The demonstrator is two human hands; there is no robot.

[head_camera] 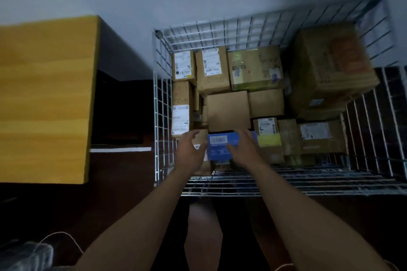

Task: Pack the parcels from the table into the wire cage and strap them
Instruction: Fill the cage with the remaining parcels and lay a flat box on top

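**Blue box at the near side of the cage**

Blue and smooth, the box (pixel 220 149) is a flat oblong between my hands. Its long axis runs left to right, along the near wall of the cage (pixel 163 99). A white barcode label (pixel 218 139) on its upper face points up toward me. The box is over the near-left part of the cage, just in front of a plain carton (pixel 228 110).

My right hand (pixel 243 149) grasps the box toward its right end, fingers curled over the top. My left hand (pixel 189 152) is at the left end with bent fingers; blur hides whether it grips or only touches.

The cage is a grid of thin, bright metal rods, packed with matt brown cardboard parcels (pixel 255 68), square-cornered, several bearing white labels. A yellow wood-grain table (pixel 44 94) lies left of the cage.
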